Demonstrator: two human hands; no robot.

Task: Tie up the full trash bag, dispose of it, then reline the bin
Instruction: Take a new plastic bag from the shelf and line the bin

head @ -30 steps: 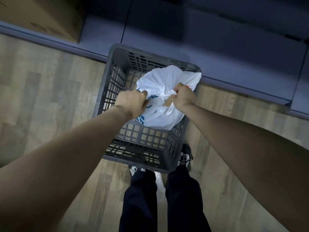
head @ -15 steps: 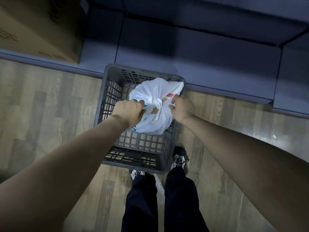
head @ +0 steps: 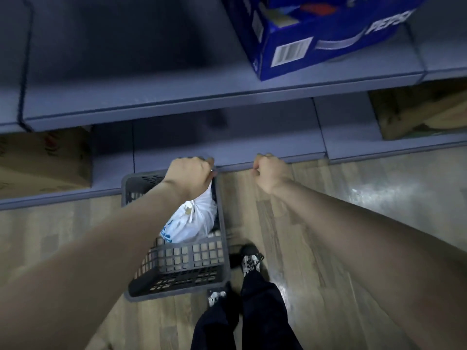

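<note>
A white trash bag (head: 194, 223) with blue print hangs over the grey lattice bin (head: 177, 289) on the wood floor. My left hand (head: 189, 175) grips the bag's gathered top above the bin's far right corner, and the bag stretches down from my fist into the bin. My right hand (head: 270, 173) is curled into a fist to the right of the bin, apart from the bag, with nothing visible in it. My left forearm covers part of the bag and the bin.
Blue-grey shelves (head: 177, 102) run across just beyond the bin. A blue Pepsi carton (head: 316, 36) sits on the upper shelf, and cardboard boxes (head: 43, 160) stand on the bottom shelf at left and right. My shoes (head: 250, 261) are beside the bin's near right corner.
Both hands have risen and spread apart. My right hand has come off the bag and moved right, while my left hand pulls the bag's top upward. The view has tilted up to the shelves.
</note>
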